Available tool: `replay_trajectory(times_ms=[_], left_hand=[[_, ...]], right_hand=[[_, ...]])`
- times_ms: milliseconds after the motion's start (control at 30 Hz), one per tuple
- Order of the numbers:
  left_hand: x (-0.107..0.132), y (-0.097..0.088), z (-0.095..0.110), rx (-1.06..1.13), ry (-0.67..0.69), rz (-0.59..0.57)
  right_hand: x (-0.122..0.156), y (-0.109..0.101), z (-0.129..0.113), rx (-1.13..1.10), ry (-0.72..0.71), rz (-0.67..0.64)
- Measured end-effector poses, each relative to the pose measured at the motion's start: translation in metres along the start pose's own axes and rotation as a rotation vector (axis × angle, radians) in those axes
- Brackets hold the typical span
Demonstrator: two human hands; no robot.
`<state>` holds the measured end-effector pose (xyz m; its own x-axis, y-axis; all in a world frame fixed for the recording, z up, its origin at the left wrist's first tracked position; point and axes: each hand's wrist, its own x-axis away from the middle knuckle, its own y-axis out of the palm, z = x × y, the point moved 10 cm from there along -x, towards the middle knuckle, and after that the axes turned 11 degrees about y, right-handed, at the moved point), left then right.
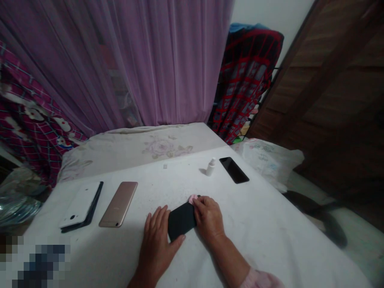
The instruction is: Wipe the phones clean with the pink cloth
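Observation:
A black phone (181, 220) lies flat on the white table cover (264, 224), between my hands. My left hand (157, 236) rests flat at its left edge, fingers stretched out, thumb against the phone's near corner. My right hand (208, 218) presses on the phone's right end with fingers curled over a small pink cloth (192, 198) that shows just beyond the fingertips.
A rose-gold phone (119, 204) and a white phone stacked on a dark one (81, 206) lie at the left. A small white spray bottle (211, 167) and another black phone (234, 170) sit at the far right. Purple curtain behind; table edge drops off on the right.

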<state>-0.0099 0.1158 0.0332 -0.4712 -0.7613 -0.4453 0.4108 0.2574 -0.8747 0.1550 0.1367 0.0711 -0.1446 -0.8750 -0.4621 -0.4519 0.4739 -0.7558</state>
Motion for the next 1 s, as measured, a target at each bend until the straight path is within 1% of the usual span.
replay_trajectory(times_ms=[100,167,233,367,433,500,633,700,767,900,967,1000], left_hand=[[0.000,0.001,-0.001,0.002,0.007,0.013],[0.000,0.001,-0.002,-0.001,0.020,0.024],[-0.001,0.002,-0.003,-0.006,0.028,0.028],[-0.002,0.003,-0.005,-0.010,0.025,0.013],[-0.002,0.004,-0.006,-0.008,0.012,0.009],[-0.003,0.004,-0.007,-0.009,0.001,0.007],[-0.003,0.005,-0.007,-0.006,0.003,0.001],[-0.003,0.004,-0.007,-0.004,0.005,0.002],[-0.003,0.003,-0.007,-0.004,0.010,0.006],[-0.003,0.001,-0.006,-0.012,0.027,0.021],[-0.003,-0.001,-0.005,-0.018,0.035,0.033],[-0.003,-0.001,-0.004,-0.021,0.039,0.039]], right_hand=[[0.007,0.005,-0.025,-0.066,-0.048,-0.035],[0.009,0.006,-0.029,-0.084,-0.052,-0.052],[0.006,0.003,-0.019,-0.070,-0.022,-0.039],[-0.007,-0.008,0.016,0.028,0.082,0.034],[-0.008,-0.010,0.020,0.051,0.098,0.050],[-0.005,-0.007,0.009,0.030,0.065,0.041],[0.010,0.001,-0.024,-0.043,-0.035,-0.032],[0.016,0.000,-0.027,-0.072,-0.055,-0.054],[0.018,-0.006,-0.016,-0.088,-0.043,-0.046],[0.016,-0.024,0.026,-0.044,0.071,0.041],[0.016,-0.028,0.035,-0.030,0.098,0.060],[0.016,-0.029,0.033,-0.038,0.094,0.058]])
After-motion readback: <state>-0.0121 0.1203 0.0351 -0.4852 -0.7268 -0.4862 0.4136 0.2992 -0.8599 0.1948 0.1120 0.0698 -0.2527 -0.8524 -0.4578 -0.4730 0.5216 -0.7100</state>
